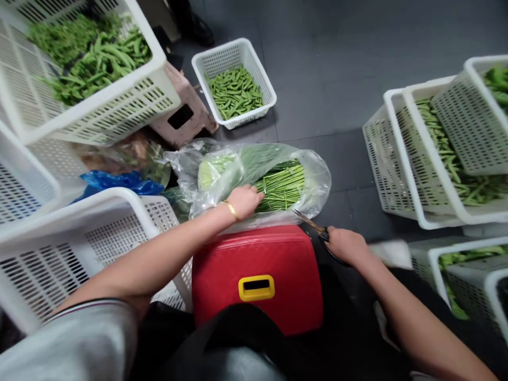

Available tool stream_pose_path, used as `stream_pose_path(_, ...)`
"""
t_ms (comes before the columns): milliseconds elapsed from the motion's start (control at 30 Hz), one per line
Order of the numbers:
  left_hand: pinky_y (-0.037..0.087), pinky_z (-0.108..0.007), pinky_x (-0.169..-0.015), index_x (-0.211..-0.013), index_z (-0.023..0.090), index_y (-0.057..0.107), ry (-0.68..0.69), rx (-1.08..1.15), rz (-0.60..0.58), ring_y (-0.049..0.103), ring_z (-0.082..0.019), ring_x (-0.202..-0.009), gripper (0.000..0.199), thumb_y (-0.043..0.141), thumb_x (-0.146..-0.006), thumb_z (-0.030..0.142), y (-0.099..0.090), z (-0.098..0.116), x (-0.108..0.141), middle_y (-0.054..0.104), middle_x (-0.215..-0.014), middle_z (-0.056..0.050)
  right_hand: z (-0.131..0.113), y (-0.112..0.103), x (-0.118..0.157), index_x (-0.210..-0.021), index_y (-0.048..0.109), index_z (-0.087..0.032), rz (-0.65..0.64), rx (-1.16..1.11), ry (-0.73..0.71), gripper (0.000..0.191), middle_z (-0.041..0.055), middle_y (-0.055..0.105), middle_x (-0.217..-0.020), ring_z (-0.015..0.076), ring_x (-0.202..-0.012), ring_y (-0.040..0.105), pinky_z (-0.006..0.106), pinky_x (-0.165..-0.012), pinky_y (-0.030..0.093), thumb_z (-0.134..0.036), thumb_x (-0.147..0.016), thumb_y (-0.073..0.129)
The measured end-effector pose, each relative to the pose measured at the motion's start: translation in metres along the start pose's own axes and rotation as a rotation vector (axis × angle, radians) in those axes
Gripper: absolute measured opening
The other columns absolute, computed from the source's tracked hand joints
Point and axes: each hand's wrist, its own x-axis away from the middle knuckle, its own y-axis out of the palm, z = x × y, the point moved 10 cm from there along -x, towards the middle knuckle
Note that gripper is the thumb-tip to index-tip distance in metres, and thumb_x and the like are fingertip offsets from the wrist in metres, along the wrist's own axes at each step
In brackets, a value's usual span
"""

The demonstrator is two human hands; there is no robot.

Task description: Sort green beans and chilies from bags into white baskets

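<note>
A clear plastic bag (pixel 317 174) lies on the floor beyond a red stool, its torn opening showing bundles of long thin green stems (pixel 281 185) that look like garlic scapes. My left hand (pixel 244 202) rests at the near left edge of that opening, fingers curled on the plastic film, the fingertips partly hidden. To the right of the stool, my right hand (pixel 347 244) is wrapped around the black handles of a pair of scissors (pixel 311 221). Their rusty blades point up and left, close to the bag's near right edge.
The red stool (pixel 222 275) with a yellow-rimmed slot is directly before me. A white basket (pixel 234 123) of green pods stands ahead. More white baskets (pixel 130 114) crowd the left, near a blue bag (pixel 119 182). Stacked baskets (pixel 397 153) with greens stand right. A person's shoe (pixel 202 30) shows far ahead.
</note>
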Motion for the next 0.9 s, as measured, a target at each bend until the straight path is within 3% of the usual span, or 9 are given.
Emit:
stream_pose_path(133, 0.048, -0.038, -0.083, -0.123, 0.010, 0.057, -0.055, -0.056, -0.047, 0.062, -0.030, -0.106, 0.038, 0.043, -0.088, 0.012, 0.039, 0.004, -0.058, 0.064, -0.113, -0.021, 0.006, 0.006, 0.000, -0.114, 0.063, -0.013, -0.013, -0.030, 0.005, 0.038, 0.0205, 0.071, -0.107, 0.0289, -0.103, 0.067, 0.037, -0.084, 0.049, -0.037, -0.094, 0.041)
stream_pose_path(200, 0.049, -0.036, -0.080, -0.123, 0.014, 0.057, -0.086, -0.015, -0.047, 0.064, -0.028, -0.103, 0.038, 0.041, -0.089, 0.013, 0.046, -0.005, -0.073, 0.065, -0.113, -0.018, 0.009, 0.002, -0.001, -0.114, 0.062, -0.013, -0.001, -0.036, 0.000, 0.038, 0.0205, 0.071, -0.108, 0.0292, -0.104, 0.067, 0.037, -0.084, 0.049, -0.036, -0.094, 0.040)
stream_pose_path(333, 0.050, -0.035, -0.080, -0.115, 0.020, 0.064, -0.187, 0.076, 0.045, 0.064, -0.026, -0.102, 0.036, 0.036, -0.092, 0.020, 0.022, -0.026, -0.095, 0.066, -0.113, -0.013, 0.016, -0.016, -0.004, -0.113, 0.060, -0.012, 0.058, -0.082, 0.000, 0.040, 0.0202, 0.070, -0.107, 0.0314, -0.103, 0.067, 0.037, -0.080, 0.050, -0.039, -0.095, 0.036)
stream_pose_path(433, 0.048, -0.035, -0.084, -0.112, 0.018, 0.066, -0.191, 0.108, 0.074, 0.062, -0.026, -0.105, 0.036, 0.037, -0.091, 0.023, 0.005, -0.018, -0.111, 0.065, -0.115, -0.013, 0.022, -0.025, -0.008, -0.112, 0.060, -0.013, 0.088, -0.126, 0.010, 0.040, 0.0203, 0.070, -0.107, 0.0319, -0.104, 0.067, 0.036, -0.078, 0.049, -0.040, -0.096, 0.035)
stream_pose_path(567, 0.046, -0.039, -0.092, -0.112, 0.008, 0.064, -0.170, 0.024, 0.041, 0.059, -0.033, -0.111, 0.044, 0.053, -0.084, 0.040, 0.007, 0.014, -0.121, 0.063, -0.115, -0.021, 0.033, -0.017, -0.010, -0.112, 0.060, -0.012, 0.065, -0.124, 0.029, 0.040, 0.0208, 0.070, -0.108, 0.0318, -0.105, 0.067, 0.036, -0.079, 0.048, -0.039, -0.096, 0.035)
stream_pose_path(667, 0.045, -0.042, -0.096, -0.131, 0.001, 0.048, -0.171, 0.019, 0.032, 0.056, -0.036, -0.116, 0.069, 0.066, -0.075, 0.036, 0.017, 0.024, -0.120, 0.056, -0.126, -0.026, 0.036, -0.006, -0.009, -0.112, 0.061, -0.013, 0.039, -0.103, -0.001, 0.037, 0.0198, 0.070, -0.107, 0.0306, -0.104, 0.067, 0.035, -0.079, 0.048, -0.038, -0.095, 0.038)
stream_pose_path(767, 0.040, -0.040, -0.105, -0.145, 0.002, 0.028, -0.147, 0.160, 0.034, 0.049, -0.034, -0.129, 0.086, 0.068, -0.075, 0.030, 0.027, 0.012, -0.119, 0.043, -0.143, -0.028, 0.035, -0.001, -0.010, -0.112, 0.061, -0.015, 0.042, -0.096, -0.031, 0.037, 0.0187, 0.071, -0.107, 0.0293, -0.105, 0.067, 0.033, -0.079, 0.048, -0.038, -0.094, 0.040)
stream_pose_path(900, 0.037, -0.029, -0.110, -0.145, 0.005, 0.029, -0.153, 0.412, 0.018, 0.046, -0.023, -0.134, 0.071, 0.057, -0.087, 0.034, 0.037, -0.019, -0.122, 0.044, -0.147, -0.020, 0.035, 0.000, -0.013, -0.113, 0.062, -0.016, 0.045, -0.108, -0.035, 0.036, 0.0183, 0.071, -0.107, 0.0282, -0.104, 0.067, 0.033, -0.080, 0.048, -0.040, -0.093, 0.042)
